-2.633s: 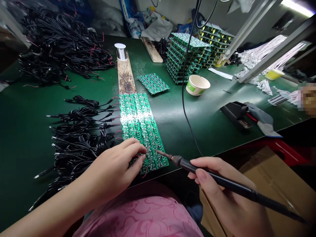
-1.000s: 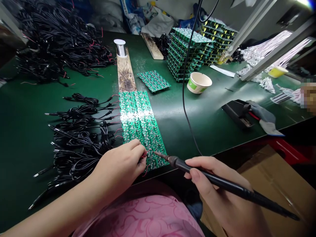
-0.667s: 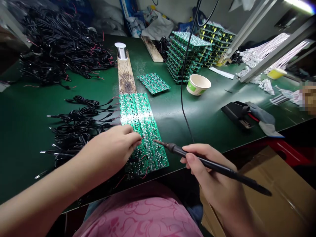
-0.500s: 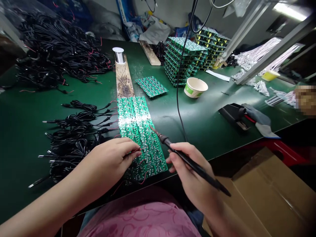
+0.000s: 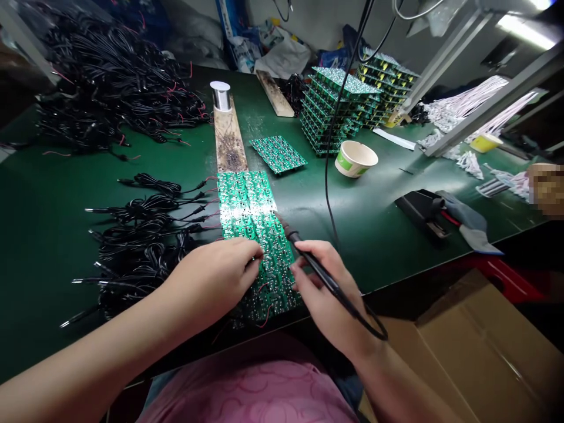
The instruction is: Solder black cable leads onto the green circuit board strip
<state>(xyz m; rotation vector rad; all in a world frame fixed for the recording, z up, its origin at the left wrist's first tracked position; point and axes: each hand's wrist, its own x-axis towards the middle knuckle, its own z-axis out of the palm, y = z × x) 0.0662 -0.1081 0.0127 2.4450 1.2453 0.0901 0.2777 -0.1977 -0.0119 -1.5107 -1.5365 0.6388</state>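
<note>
My right hand is shut on a black soldering iron, with its tip just above a green circuit board panel. My left hand lies curled on the panel's near part, its fingertips at the board. Whatever lies under those fingers is hidden. Thin red wires stick up from the board near the front edge. Coiled black cables lie in a row to the left, their leads reaching the panel. A spool of solder wire stands on a scorched wooden strip.
A smaller circuit board and tall board stacks stand beyond, beside a paper cup. A heap of black cables fills the far left. To the right are a black iron stand, white wire bundles, and a cardboard box.
My right hand has moved left and now sits over the panel's right edge, with the iron pulled in closer. My left hand has shifted slightly right, and the view has shifted a little.
</note>
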